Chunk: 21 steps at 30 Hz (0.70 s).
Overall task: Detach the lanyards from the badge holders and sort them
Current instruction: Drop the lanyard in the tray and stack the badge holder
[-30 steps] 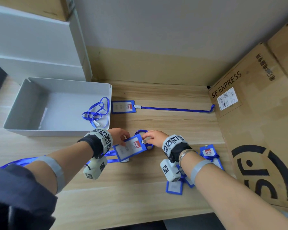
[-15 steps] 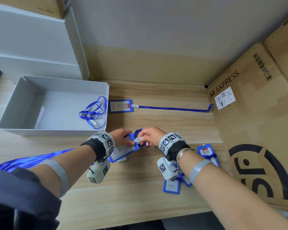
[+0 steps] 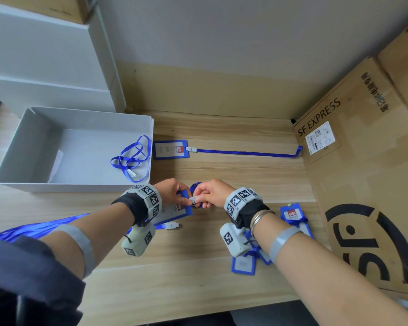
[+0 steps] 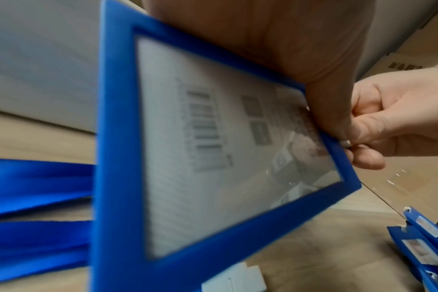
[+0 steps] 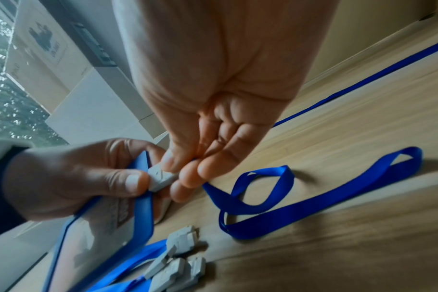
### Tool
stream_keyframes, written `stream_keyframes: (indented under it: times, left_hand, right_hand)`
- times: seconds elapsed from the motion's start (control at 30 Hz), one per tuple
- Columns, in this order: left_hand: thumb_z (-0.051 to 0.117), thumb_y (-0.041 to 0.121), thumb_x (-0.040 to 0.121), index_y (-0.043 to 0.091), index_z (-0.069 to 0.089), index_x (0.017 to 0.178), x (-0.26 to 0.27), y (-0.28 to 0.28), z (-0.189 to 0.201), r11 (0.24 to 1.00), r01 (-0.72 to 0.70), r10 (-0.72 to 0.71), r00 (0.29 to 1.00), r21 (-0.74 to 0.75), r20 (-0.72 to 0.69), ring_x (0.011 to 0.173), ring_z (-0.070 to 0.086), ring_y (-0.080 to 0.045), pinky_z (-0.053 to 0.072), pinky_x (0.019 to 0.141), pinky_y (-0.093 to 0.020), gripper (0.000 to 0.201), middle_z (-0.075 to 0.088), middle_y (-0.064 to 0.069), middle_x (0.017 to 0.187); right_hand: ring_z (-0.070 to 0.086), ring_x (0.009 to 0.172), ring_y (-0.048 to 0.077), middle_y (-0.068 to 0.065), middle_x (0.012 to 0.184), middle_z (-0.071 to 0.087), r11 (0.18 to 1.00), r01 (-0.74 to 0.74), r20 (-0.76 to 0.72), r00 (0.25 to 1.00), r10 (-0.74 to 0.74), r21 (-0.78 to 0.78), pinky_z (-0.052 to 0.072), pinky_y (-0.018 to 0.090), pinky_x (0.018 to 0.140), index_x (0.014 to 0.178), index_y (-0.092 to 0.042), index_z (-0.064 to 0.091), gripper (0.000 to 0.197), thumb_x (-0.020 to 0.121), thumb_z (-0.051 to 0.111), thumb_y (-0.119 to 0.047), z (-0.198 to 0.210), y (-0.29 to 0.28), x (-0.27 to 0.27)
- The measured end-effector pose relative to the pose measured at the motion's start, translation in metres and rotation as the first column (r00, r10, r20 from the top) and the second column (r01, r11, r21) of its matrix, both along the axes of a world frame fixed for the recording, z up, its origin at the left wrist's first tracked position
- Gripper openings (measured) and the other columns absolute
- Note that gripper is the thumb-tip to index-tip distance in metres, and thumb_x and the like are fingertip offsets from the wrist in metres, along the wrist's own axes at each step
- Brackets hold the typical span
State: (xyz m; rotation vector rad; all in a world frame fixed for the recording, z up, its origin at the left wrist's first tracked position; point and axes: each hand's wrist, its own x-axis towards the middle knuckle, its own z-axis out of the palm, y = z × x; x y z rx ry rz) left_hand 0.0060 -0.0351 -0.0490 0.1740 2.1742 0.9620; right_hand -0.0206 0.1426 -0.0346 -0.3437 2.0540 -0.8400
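While left hand [image 3: 172,192] grips the badge holder [image 4: 213,158] steady, right hand [image 3: 210,192] fingers [image 5: 188,173] pinch its 3 o'clock clip [image 5: 160,177] to unhook.

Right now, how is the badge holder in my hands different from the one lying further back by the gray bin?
The held badge holder is gripped by the left hand and tilted off the table; the far badge holder lies flat, untouched. The held one's clip is pinched by the right hand; the far one's lanyard lies stretched straight. Both are blue.
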Motion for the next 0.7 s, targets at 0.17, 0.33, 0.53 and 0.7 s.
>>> stream_keyframes:
  times: [0.17,0.33,0.53,0.7]
  left_hand:
    - [0.068,0.03,0.081,0.031,0.061,0.076,-0.001,0.001,0.001,0.999,0.037,-0.037,0.999,0.026,-0.02,0.073,0.059,-0.011,0.051,0.08,-0.029,0.009,0.062,0.011,0.07]
    - [0.067,0.027,0.083,0.025,0.065,0.083,-0.004,0.0,0.001,0.999,0.019,-0.018,0.999,0.043,-0.035,0.071,0.056,-0.007,0.045,0.074,-0.019,0.003,0.06,0.011,0.072]
    - [0.06,0.033,0.087,0.024,0.043,0.096,-0.003,0.007,-0.002,0.994,0.002,-0.005,1.0,-0.11,-0.028,0.077,0.048,-0.013,0.037,0.058,-0.016,0.021,0.049,0.006,0.081]
    - [0.055,0.042,0.088,0.021,0.043,0.094,-0.002,0.012,-0.002,0.99,0.004,-0.011,0.999,-0.14,-0.044,0.075,0.046,-0.014,0.034,0.057,-0.017,0.024,0.045,0.011,0.071]
  right_hand:
    - [0.059,0.063,0.006,-0.005,0.072,0.065,0.999,-0.036,0.013,0.999,0.036,-0.018,0.049,0.016,0.062,0.094,-0.01,0.063,0.01,0.09,0.055,-0.005,0.003,0.0,-0.004]
    - [0.06,0.065,0.007,-0.005,0.074,0.066,1.0,-0.016,0.008,1.0,0.017,-0.024,0.052,0.02,0.068,0.094,-0.01,0.066,0.008,0.09,0.059,-0.009,0.004,0.003,-0.007]
    - [0.062,0.068,0.012,-0.004,0.073,0.069,0.996,0.041,-0.07,0.997,-0.036,0.08,0.056,0.035,0.08,0.094,-0.012,0.068,0.012,0.087,0.06,-0.016,0.002,0.005,-0.006]
    - [0.058,0.062,0.01,-0.001,0.078,0.071,0.989,0.045,-0.105,0.994,-0.031,0.139,0.049,0.021,0.062,0.094,-0.014,0.068,0.012,0.085,0.062,-0.018,0.009,0.002,-0.005]
